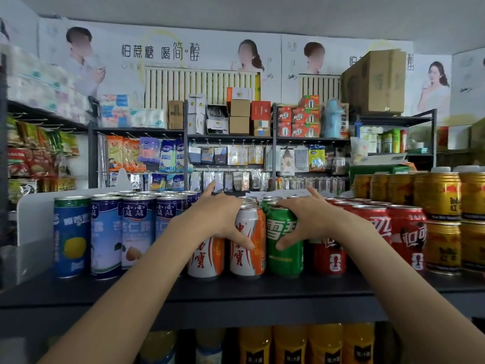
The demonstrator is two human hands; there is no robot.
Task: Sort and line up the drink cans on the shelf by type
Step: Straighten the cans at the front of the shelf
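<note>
Both arms reach in over the dark, matte shelf [236, 290] at the centre of the frame. The left hand [220, 219] wraps the white-and-orange can [248, 243], fingers over its silvery rim, thumb pressed down the glossy front. Just left of it stands a second white-and-orange can [206, 258], its top half hidden by that hand. The right hand [307, 219] curls around the green can [284, 248], thumb hooked across its label, fingers draped over the top. The two gripped cans stand upright, side by side, touching or nearly so.

On the left of the frame, tall slim blue-and-white cans [136, 232] line up in a row, with a blue can bearing a yellow fruit [70, 236] at the end beside a white divider panel [34, 227]. Right of centre, squat red cola cans [404, 237] shine with white lettering, and further right, ribbed gold cans [443, 222] sit stacked two high. Below the shelf edge, yellow bottles [307, 345] show dimly. Behind, metal racks carry cardboard boxes [375, 82] and hanging packets.
</note>
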